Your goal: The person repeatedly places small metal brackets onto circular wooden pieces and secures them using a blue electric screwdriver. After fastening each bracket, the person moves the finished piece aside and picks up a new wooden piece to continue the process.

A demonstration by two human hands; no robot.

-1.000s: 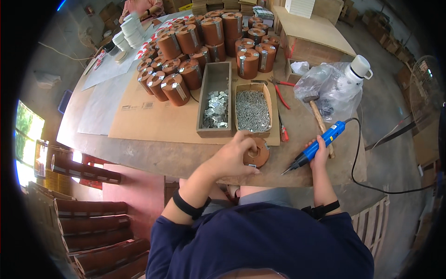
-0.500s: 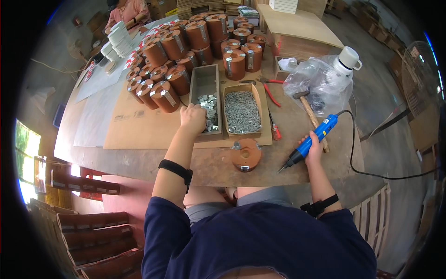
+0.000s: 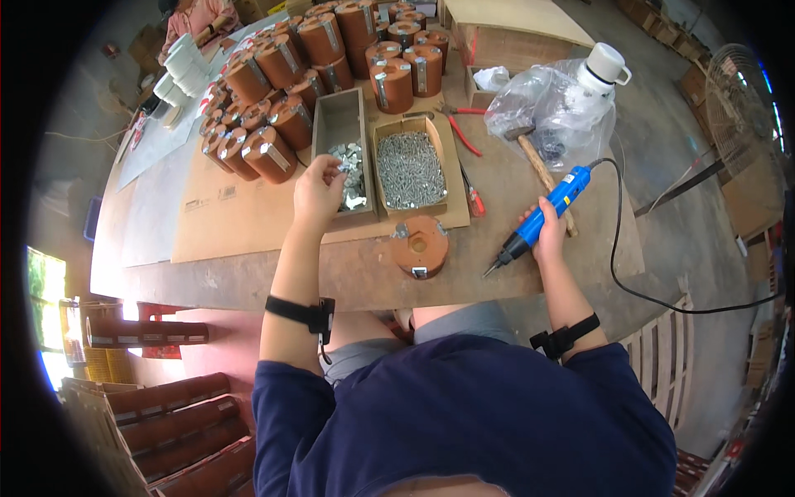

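Note:
My right hand is closed around a blue electric screwdriver, its tip pointing down and left toward the table. My left hand is over the near left rim of a long wooden box, with fingers bent together; whatever is in them is too small to make out. Small shiny metal plates lie in that box. Beside it stands an open carton full of screws. A brown round reel with a centre hole and metal clips lies flat between my hands.
Many brown reels are stacked at the back left. A hammer, red-handled pliers and a red screwdriver lie to the right. Behind are a plastic bag and white flask. A black cord trails right. Another person works far left.
My left hand has drawn up from the metal plates toward the box's left rim, its fingers now turned upward. The whole view has shifted slightly; my right hand keeps its hold on the electric screwdriver.

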